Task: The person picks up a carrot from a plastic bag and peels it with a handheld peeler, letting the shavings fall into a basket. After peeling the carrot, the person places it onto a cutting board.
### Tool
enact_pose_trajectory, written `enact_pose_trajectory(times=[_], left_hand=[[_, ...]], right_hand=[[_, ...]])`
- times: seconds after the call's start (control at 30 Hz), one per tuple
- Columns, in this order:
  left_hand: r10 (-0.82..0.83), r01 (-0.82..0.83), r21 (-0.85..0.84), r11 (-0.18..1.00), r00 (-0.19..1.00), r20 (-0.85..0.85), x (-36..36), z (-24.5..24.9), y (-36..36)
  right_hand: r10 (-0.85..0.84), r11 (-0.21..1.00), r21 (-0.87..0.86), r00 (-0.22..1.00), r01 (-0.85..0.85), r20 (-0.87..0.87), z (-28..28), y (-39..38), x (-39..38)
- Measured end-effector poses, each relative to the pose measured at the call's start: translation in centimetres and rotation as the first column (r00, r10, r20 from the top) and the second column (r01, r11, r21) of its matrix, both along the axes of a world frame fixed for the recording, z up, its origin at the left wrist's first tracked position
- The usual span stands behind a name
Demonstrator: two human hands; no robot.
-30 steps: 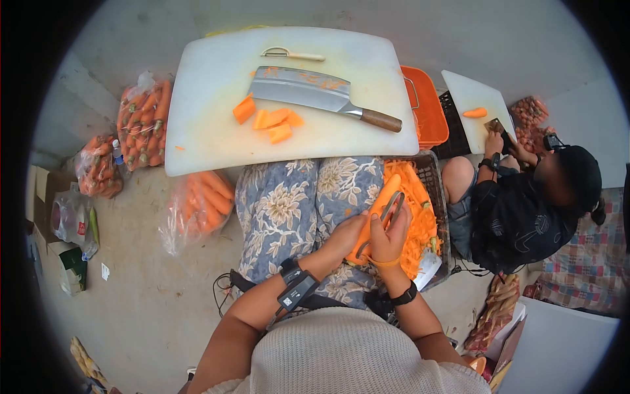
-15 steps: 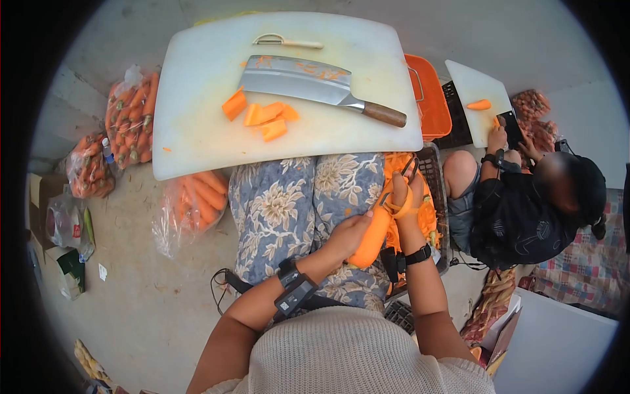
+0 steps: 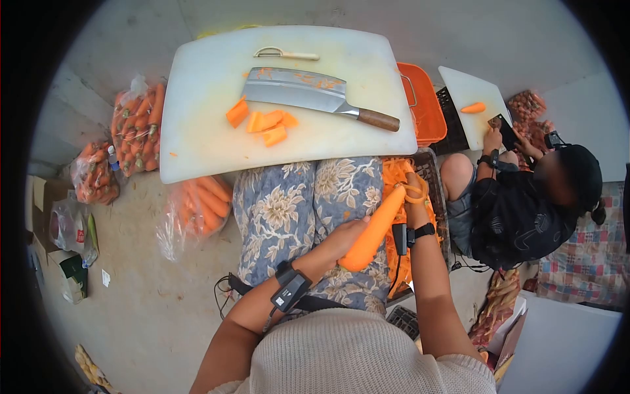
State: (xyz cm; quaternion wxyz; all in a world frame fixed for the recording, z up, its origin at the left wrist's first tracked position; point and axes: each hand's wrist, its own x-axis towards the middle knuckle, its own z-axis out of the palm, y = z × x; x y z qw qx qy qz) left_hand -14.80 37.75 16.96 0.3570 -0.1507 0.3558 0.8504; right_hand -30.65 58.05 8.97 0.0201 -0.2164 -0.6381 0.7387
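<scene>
Left hand (image 3: 342,241) grips the carrot (image 3: 375,226) low; right hand (image 3: 415,196) at its tip, grip unclear.

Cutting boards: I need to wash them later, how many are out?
2. The large board lies ahead of the person's knees, bearing a cleaver; the small board is at right, before a co-worker.

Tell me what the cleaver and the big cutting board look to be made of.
Cleaver: grey, shiny blade, likely steel; its handle is brown and glossy, probably wood. Cutting board: white, matt, orange-stained, most likely plastic.
</scene>
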Motion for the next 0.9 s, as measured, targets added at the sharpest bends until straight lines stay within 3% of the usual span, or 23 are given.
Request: enact_pose_trajectory(times=[0.07, 0.1, 0.17, 0.3, 0.37, 0.43, 0.5, 0.53, 0.6, 0.63, 0.7, 0.83, 0.9], left_hand=[[-0.010, 0.010, 0.055, 0.998, 1.000, 0.010, 0.0, -0.1, -0.5], [-0.022, 0.019, 0.115, 0.993, 0.999, 0.030, 0.0, -0.2, -0.7], [0.003, -0.019, 0.211, 0.977, 0.997, 0.077, 0.2, -0.6, -0.8], [0.060, -0.159, 0.414, 0.896, 0.968, 0.242, 0.5, -0.2, -0.7], [0.041, -0.128, 0.396, 0.909, 0.974, 0.221, 0.7, -0.4, -0.5], [0.027, -0.100, 0.378, 0.920, 0.981, 0.194, 0.8, -0.4, -0.2], [0.146, -0.196, 0.276, 0.941, 0.971, 0.190, 0.9, -0.2, 0.7], [0.145, -0.193, 0.276, 0.942, 0.972, 0.185, 1.0, -0.2, 1.1], [0.238, -0.260, 0.194, 0.946, 0.963, 0.127, 1.1, 0.0, 1.8], [0.239, -0.261, 0.193, 0.946, 0.963, 0.127, 1.1, 0.0, 1.7], [0.216, -0.228, 0.170, 0.959, 0.972, 0.088, 1.0, 0.9, 1.3], [0.232, -0.232, 0.011, 0.973, 0.972, -0.031, 0.7, -1.0, 1.7], [0.264, -0.270, -0.071, 0.960, 0.961, -0.080, 0.6, -1.8, 2.2]], right_hand=[[0.166, 0.981, -0.141, 0.954, -0.133, 0.250, 0.6, 2.1, 1.8], [0.176, 0.979, -0.141, 0.954, -0.145, 0.244, 1.0, 2.1, 2.9], [-0.039, 0.989, -0.123, 0.942, 0.084, 0.335, 1.7, 1.8, 5.8], [-0.007, 0.984, -0.166, 0.953, 0.061, 0.304, 4.4, 0.3, 9.1], [-0.011, 0.999, -0.042, 0.990, 0.017, 0.138, 6.9, -1.7, 11.0], [-0.012, 0.999, -0.032, 0.994, 0.015, 0.106, 10.4, -4.6, 12.9], [0.113, 0.993, 0.060, 0.982, -0.105, -0.154, 11.0, -6.2, 14.2], [0.111, 0.993, 0.059, 0.981, -0.103, -0.158, 11.0, -7.0, 14.5], [0.252, 0.924, 0.360, 0.912, -0.128, -0.323, 10.9, -8.3, 15.0], [0.253, 0.924, 0.359, 0.912, -0.130, -0.322, 10.1, -8.2, 14.9], [0.369, 0.767, 0.627, 0.894, -0.137, -0.256, 8.6, -8.2, 14.4], [0.401, 0.707, 0.693, 0.885, -0.136, -0.235, 8.7, -8.2, 13.4], [0.311, 0.743, 0.665, 0.921, -0.080, -0.237, 8.5, -8.3, 12.6]])
